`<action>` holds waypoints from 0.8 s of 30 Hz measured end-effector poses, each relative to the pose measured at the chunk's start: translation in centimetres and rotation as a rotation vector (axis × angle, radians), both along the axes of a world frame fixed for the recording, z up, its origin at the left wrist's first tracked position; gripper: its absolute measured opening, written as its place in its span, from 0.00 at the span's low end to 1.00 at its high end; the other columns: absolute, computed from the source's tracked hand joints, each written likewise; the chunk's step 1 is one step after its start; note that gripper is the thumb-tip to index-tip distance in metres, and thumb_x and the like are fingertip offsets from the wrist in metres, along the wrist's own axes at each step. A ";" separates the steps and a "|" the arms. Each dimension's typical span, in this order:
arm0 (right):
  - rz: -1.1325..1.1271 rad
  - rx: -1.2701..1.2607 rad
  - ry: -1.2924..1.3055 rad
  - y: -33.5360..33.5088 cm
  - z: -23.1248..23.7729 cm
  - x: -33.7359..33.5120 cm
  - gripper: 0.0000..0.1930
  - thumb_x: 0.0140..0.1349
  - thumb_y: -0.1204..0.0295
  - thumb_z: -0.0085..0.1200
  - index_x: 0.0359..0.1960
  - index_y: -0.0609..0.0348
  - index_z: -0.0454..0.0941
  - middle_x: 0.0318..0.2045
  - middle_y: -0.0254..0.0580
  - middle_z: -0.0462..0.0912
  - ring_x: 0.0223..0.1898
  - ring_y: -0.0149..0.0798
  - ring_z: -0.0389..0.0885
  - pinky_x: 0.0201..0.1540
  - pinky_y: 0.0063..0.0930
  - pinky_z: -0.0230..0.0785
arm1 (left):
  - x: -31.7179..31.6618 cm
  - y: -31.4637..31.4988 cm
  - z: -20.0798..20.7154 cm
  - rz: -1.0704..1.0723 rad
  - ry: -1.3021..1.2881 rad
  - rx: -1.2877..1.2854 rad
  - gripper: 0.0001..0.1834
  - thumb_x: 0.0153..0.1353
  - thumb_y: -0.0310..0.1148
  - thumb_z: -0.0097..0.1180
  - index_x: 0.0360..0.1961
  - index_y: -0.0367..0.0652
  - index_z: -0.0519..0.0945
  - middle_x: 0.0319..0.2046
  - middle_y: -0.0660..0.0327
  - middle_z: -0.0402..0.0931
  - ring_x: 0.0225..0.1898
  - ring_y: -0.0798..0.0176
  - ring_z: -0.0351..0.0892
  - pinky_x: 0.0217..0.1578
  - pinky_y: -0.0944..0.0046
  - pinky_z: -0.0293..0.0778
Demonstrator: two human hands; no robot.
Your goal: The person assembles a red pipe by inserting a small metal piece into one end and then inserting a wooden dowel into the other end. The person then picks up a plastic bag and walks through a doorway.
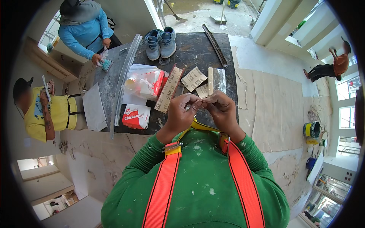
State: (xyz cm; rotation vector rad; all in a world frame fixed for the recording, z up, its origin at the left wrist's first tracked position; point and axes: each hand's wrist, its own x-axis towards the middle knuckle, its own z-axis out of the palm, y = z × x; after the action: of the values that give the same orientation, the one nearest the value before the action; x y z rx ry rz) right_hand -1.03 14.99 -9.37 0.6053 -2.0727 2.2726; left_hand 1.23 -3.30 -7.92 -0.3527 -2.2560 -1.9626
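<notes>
Both hands are raised in front of my chest at the table's near edge, fingertips meeting. My left hand [180, 114] is closed in a pinch, and my right hand [223, 111] pinches against it. Whatever sits between the fingers is too small or hidden to make out. Just beyond them lie tan pieces of sandpaper with printed backs: a long strip [169, 89], a torn piece [194, 79] and a smaller one [202, 91], partly covered by my fingers. Beside these, close to my right hand, rests a broad flat scraper [218, 80] with a pale wooden edge and metal blade.
The dark table [190, 45] also carries grey shoes [161, 43], a red-white food box [136, 116], a plastic bag [144, 81], metal strips [125, 83] and a dark bar [215, 45]. Two people [85, 28] [53, 110] stand left; another person [330, 64] is far right, near buckets [311, 130].
</notes>
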 end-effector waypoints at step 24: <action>-0.154 0.423 0.615 -0.3 -0.1 -0.5 0.14 0.55 0.84 0.69 0.44 0.58 0.87 0.41 0.45 0.86 0.39 0.48 0.88 0.41 0.36 0.81 | 0.9 -0.7 -0.9 -0.013 -0.251 0.023 0.07 0.74 0.29 0.57 0.40 0.35 0.81 0.30 0.64 0.78 0.33 0.72 0.77 0.36 0.69 0.72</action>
State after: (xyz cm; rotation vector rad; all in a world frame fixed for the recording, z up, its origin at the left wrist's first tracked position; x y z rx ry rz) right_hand -1.48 14.70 -9.47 0.9645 -2.1524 1.3257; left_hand 2.13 -3.98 -8.84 -0.1238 -2.3787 -2.1451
